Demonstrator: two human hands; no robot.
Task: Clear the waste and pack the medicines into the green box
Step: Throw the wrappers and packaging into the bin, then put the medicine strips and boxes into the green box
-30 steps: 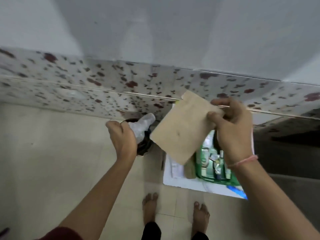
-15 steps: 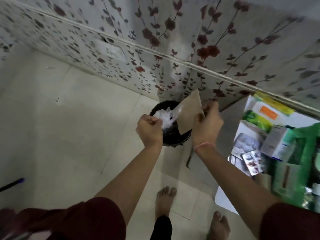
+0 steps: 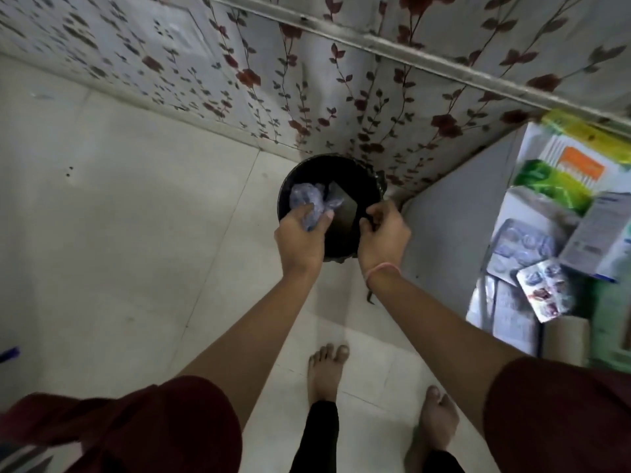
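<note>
My left hand point(image 3: 300, 233) grips a crumpled clear plastic bag point(image 3: 312, 201) over the black waste bin point(image 3: 362, 179) that stands on the floor against the wall. A brown paper envelope point(image 3: 343, 209) stands down inside the bin, and my right hand point(image 3: 382, 233) pinches its edge at the bin's rim. At the far right, medicines lie on a white table point(image 3: 454, 213): silver blister packs point(image 3: 524, 245), a foil strip point(image 3: 546, 295) and cartons point(image 3: 601, 237). Part of the green box point(image 3: 611, 319) shows at the right edge.
The flowered wall point(image 3: 341, 80) runs right behind the bin. Pale floor tiles point(image 3: 119, 233) spread to the left. A blue pen point(image 3: 8, 354) lies at the left edge. My bare feet point(image 3: 326, 373) stand just short of the bin.
Both hands have dropped lower over the bin. The brown envelope has gone from above the rim to down inside the bin, and the plastic bag now hangs over the opening.
</note>
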